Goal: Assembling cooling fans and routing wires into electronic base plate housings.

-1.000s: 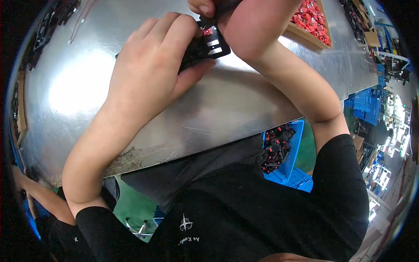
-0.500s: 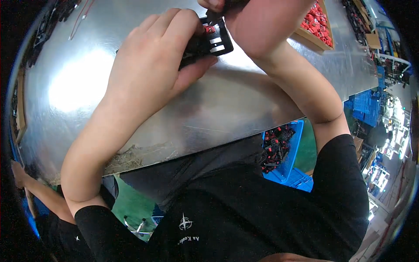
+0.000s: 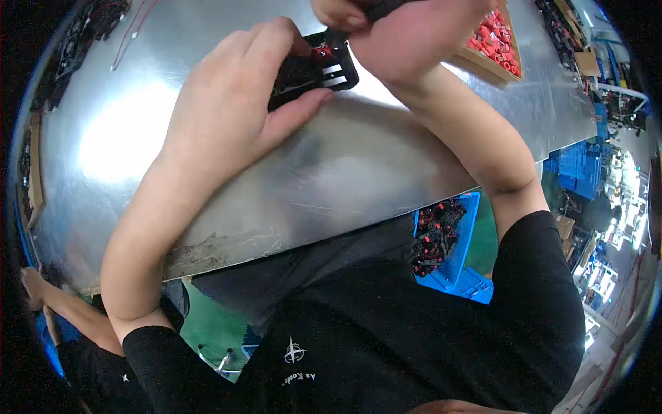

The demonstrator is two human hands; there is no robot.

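Note:
My left hand (image 3: 231, 93) is wrapped round a black rectangular plastic housing (image 3: 351, 74) above the metal table, its thumb along the near side. Inside the housing are pale metal strips (image 3: 334, 74) and a small red part (image 3: 322, 51). Closed round a black hand tool (image 3: 383, 10), my right hand (image 3: 414, 41) is at the top edge of the view. The dark narrow end of this tool reaches down to the housing beside the red part. Most of the tool is hidden by my hand and the frame edge, so its exact kind does not show.
A cardboard box (image 3: 480, 67) of small red plastic parts stands on the table (image 3: 331, 172) at the far right. Below the table edge is a blue crate (image 3: 463, 241) with black and red parts. Red wires (image 3: 126, 41) lie far left. Another person's arm (image 3: 76, 314) shows at lower left.
Both hands have shifted slightly left, with the housing and the tool in them. The tool's end now covers more of the area beside the red part.

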